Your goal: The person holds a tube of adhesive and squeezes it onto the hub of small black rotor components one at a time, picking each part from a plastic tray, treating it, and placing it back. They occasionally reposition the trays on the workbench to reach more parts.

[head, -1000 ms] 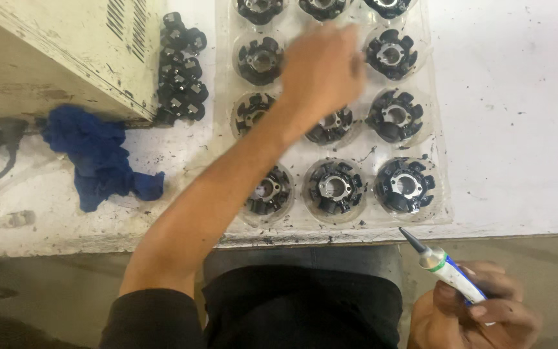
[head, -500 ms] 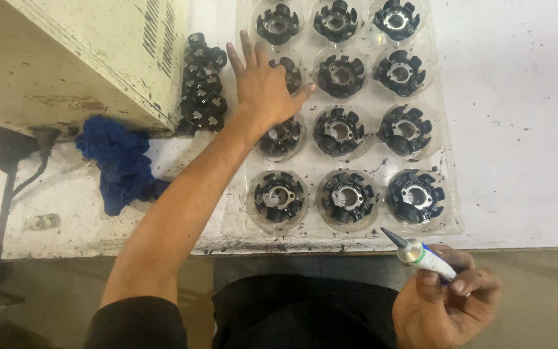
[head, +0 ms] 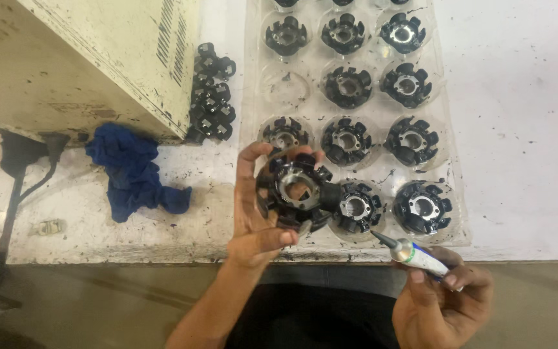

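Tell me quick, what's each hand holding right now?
Left hand: closed around a black ring-shaped part, lifted above the clear tray.
Right hand: closed on a small tube with a pointed nozzle.

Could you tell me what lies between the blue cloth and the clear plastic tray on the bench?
Head view: only bare, stained bench top lies between the blue cloth and the tray.

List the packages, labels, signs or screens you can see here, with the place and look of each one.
Clear plastic tray: on the white table, top centre; a blister pack with round pockets holding black ring parts, one pocket empty.
Tube: in the right hand, bottom right; small, white and blue with a grey pointed nozzle.
Label: on the side of the cream metal box, top left; dark printed lines.
No signs or screens are visible.
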Motion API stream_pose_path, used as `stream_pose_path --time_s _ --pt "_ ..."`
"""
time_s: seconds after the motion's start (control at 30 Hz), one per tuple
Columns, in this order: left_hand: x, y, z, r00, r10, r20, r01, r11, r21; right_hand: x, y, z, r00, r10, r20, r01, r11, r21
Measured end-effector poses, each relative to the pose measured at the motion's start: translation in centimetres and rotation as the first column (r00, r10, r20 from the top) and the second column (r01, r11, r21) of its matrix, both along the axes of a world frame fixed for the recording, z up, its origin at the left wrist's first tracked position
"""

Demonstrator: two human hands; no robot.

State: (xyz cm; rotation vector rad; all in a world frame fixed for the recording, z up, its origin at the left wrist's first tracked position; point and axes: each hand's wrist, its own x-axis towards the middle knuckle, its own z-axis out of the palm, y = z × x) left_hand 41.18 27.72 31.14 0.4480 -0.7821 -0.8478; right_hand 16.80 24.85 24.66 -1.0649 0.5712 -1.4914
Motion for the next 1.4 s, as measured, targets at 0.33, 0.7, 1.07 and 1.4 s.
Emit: stream_pose_path --time_s 0.33,0.7,1.07,1.4 --pt "-3.8 1.5 -1.0 0.976 0.058 -0.209 -0.056 0.998 0.018 0.1 1.0 -0.4 0.934 -0.169 -0.315 0.048 0.933 -0.358" --pt "-5.4 3.4 -0.1 0.984 0.168 0.053 -0.173 0.980 0.096 -2.3 1.8 0.6 0.746 -0.289 -0.599 -0.126 0.823 -0.554" --pt "-5.0 3.2 -0.5 0.992 0.113 0.053 -0.119 0.985 0.124 -2.3 2.2 2.5 0.631 -0.327 -0.703 -0.220 0.793 -0.567" --pt "-5.2 3.2 -0.5 0.995 0.094 -0.040 -0.088 0.987 0.135 -1.6 2.4 3.1 0.647 -0.336 -0.685 -0.192 0.797 -0.572"
